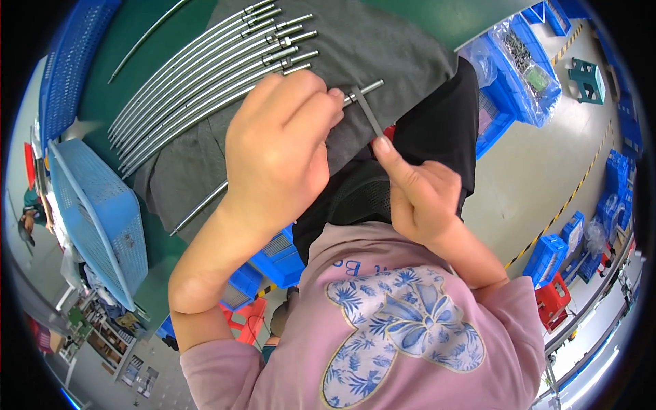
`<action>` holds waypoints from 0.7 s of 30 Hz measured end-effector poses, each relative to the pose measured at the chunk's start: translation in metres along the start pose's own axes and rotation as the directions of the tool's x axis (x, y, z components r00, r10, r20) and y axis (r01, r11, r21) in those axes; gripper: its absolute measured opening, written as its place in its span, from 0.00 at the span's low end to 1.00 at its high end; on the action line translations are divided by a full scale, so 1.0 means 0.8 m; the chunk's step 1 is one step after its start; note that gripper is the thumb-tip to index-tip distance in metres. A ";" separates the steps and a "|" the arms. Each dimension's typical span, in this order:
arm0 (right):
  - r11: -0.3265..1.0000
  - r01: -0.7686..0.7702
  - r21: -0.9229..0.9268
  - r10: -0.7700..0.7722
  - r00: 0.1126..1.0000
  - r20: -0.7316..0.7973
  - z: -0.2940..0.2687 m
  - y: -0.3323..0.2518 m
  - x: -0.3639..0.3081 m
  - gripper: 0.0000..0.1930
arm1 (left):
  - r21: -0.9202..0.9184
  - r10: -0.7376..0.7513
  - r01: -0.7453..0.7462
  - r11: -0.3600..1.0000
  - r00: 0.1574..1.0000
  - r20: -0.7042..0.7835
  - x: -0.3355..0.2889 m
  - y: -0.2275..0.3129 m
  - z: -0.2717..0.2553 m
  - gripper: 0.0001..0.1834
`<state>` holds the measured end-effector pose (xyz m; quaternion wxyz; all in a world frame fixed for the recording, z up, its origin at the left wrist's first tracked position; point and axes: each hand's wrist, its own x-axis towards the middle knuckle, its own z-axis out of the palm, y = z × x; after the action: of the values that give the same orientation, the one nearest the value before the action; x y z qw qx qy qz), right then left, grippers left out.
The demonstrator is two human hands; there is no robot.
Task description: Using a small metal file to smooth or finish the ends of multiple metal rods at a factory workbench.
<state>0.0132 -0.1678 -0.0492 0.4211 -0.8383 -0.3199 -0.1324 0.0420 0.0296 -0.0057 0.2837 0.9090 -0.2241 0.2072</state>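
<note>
My left hand is closed round a slim metal rod, which slants from the lower left up to the right over a grey cloth. The rod's collared end sticks out past my fingertips. Against that end lies a thin, flat grey metal strip, held in my right hand with the index finger stretched along its lower end. A bit of red shows beside this strip; what it belongs to is hidden. Several similar metal rods lie side by side on the cloth, beyond my left hand, their collared ends toward the upper right.
One more rod lies apart on the green tabletop. At the left stand a light blue perforated basket and a darker blue one. Blue bins with bagged parts are at the right, near a green stool.
</note>
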 end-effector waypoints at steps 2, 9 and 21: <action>0.999 -0.016 0.052 0.015 1.000 0.010 -0.009 -0.008 0.011 0.20 | -0.011 -0.024 0.024 1.000 1.000 0.010 -0.004 0.002 -0.003 0.12; 0.997 -0.064 0.053 0.070 0.991 -0.117 -0.025 -0.003 0.003 0.23 | -0.038 -0.035 0.035 0.999 0.999 -0.002 -0.006 0.000 -0.005 0.14; 0.998 -0.032 0.055 0.035 0.998 -0.060 -0.008 -0.012 -0.002 0.31 | -0.043 -0.011 0.010 0.999 1.000 -0.025 -0.006 -0.001 -0.001 0.14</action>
<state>0.0062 -0.1691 -0.0401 0.4554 -0.8275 -0.2961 -0.1421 0.0385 0.0320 -0.0075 0.3070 0.9012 -0.2202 0.2122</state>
